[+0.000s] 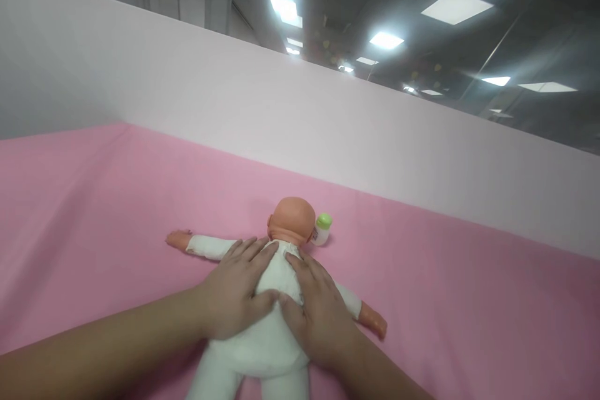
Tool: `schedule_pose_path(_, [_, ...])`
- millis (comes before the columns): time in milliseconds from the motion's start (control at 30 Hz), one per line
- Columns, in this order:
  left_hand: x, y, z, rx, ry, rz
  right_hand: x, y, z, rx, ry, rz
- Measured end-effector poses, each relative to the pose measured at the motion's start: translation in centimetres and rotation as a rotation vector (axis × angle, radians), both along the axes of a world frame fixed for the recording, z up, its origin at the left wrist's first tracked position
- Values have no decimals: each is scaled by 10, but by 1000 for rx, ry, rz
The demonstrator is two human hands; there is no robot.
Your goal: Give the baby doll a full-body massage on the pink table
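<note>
A baby doll in a white suit lies on a pink cloth, bald head away from me, arms spread out to both sides. My left hand wraps the doll's torso from the left, thumb across its back. From the right, my right hand grips the same torso, fingers reaching up to the shoulder. A small toy bottle with a green cap lies right beside the doll's head. The doll's legs run out of view at the bottom.
A plain white partition wall stands along the far edge of the pink surface. Above it, a dark ceiling with lit panels shows.
</note>
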State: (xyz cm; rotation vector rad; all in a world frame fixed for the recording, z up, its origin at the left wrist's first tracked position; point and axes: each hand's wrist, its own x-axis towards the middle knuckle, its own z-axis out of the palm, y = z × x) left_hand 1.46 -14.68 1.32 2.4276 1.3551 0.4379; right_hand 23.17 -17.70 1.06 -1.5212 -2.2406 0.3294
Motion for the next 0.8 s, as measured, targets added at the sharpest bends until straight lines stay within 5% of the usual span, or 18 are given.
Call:
schedule_pose_path(133, [-7,1,2,84,-61,31,3,1,0,2,6,0])
schedule_pose_path(300, [-20,-3,27,159,-13,60,7,0,-4,68,23,5])
schedule_pose_path(433, [-30,-1,39,-18,96,127,7,0,-9,196,17,-2])
schedule_pose_path(567, [-37,7,32,-222,99,164,4,0,-11,330,13,5])
schedule_pose_path(800, [-18,13,16,-484,-422,298,4,-2,-3,98,98,-57])
